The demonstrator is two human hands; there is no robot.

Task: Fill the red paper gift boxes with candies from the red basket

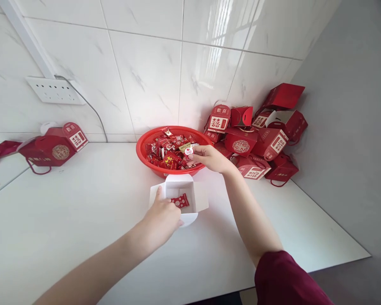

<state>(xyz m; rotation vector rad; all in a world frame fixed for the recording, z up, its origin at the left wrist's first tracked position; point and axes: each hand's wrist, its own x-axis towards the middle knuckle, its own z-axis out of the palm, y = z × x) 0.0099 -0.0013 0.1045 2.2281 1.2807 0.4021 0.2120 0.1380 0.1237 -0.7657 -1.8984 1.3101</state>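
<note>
My right hand [211, 157] pinches a small white-and-red wrapped candy [188, 151] above the right side of a red plastic basket [142, 154]. Wrapped candies [171, 160], mostly red, fill that basket. In front of it an open box [195, 197], white inside, stands with its flaps spread outward. My left hand [165, 214] grips the box at its near left side, index finger stretched along the left flap and the other fingers bent over the wall. One red wrapped candy [180, 201] lies inside the box, partly covered by my left fingers.
Several red gift boxes [241, 142] with cord handles are piled at the back right, against the tiled wall and grey panel. More red boxes [59, 146] stand at the left. A power strip [55, 90] with a grey cable is on the wall above the white table [92, 203].
</note>
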